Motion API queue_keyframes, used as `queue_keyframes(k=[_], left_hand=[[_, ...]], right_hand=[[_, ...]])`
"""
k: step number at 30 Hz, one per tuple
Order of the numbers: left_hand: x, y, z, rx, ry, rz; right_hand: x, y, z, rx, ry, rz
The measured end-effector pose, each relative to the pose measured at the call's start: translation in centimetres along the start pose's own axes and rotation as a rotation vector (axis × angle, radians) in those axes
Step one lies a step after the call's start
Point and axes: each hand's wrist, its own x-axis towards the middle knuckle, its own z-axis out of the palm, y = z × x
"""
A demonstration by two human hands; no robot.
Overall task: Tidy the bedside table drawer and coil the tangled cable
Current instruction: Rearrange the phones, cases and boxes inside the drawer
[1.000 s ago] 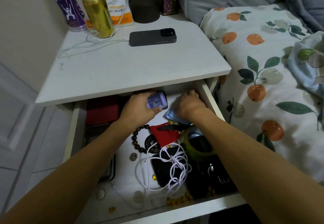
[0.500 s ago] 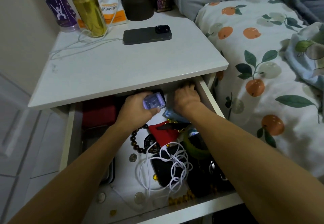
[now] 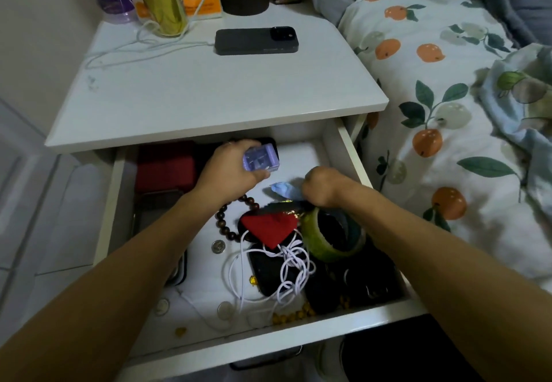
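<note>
Head view: right hand (image 3: 321, 186) pulled back from drawer (image 3: 352, 148) corner, fist pinching blue packet (image 3: 283, 189); left hand (image 3: 231, 169) gripping purple box (image 3: 260, 158); tangled cable (image 3: 291, 265) lying nearer, below both hands.

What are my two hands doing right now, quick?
Left hand: fingers closed around a small clear purple box.
Right hand: fingers curled, gripping a light blue piece in the drawer.

Both forearms are bare with no sleeves showing; the left hand (image 3: 230, 169) wears a thin ring on one finger.
</note>
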Motion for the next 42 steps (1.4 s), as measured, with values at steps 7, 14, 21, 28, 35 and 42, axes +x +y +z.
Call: queue_keyframes(k=[7,14,21,28,35,42], left_hand=[[-0.1,0.5,-0.1,0.033,0.005,0.037],[3.3,3.8,2.8,0.25,-0.112,0.176],[5.1,4.4,3.9,0.603,-0.151,0.15],[4.8,4.0,4.1,0.654,-0.005,0.13],[2.6,2.7,3.1,0.49,-0.027,0.187],[-3.0,1.3,1.2,0.215,-0.318,0.2]], right_hand=[[0.2,0.3,-0.6,-0.005,0.078,-0.126],[-0.5,1.7,0.2,0.098,0.118,-0.106],[-0.4,2.1,0.4,0.201,0.142,-0.075],[-0.4,2.1,0.1,0.216,0.115,-0.093],[-1.7,2.5,-0.4,0.154,0.106,-0.139],[-5.4,2.7,-1.3,-0.108,-0.008,-0.169]])
